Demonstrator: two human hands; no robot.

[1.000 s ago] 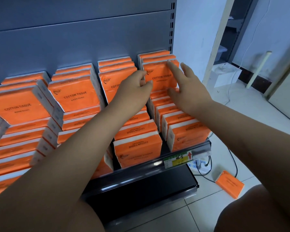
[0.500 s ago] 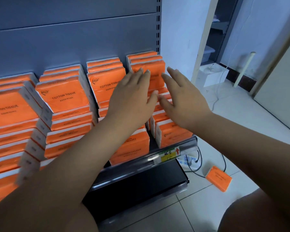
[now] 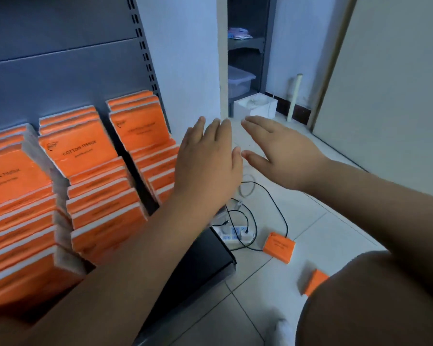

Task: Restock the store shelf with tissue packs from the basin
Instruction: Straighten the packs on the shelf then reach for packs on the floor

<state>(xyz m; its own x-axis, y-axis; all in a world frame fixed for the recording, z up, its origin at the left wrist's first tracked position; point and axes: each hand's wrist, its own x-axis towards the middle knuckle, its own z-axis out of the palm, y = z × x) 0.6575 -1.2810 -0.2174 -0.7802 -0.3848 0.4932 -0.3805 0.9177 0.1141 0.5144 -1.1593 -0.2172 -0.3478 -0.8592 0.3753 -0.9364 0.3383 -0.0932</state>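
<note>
Though near tissue packs [image 3: 85,156], hands [image 3: 205,168] empty.

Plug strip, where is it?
Head view, lower middle: the plug strip lies on the floor between the shelf's black base and an orange tissue pack.

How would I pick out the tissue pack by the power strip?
Right of the shelf, on the floor, lies a white power strip. The orange tissue pack beside it shows its whole printed face; the other floor pack is half hidden by a knee.
</note>
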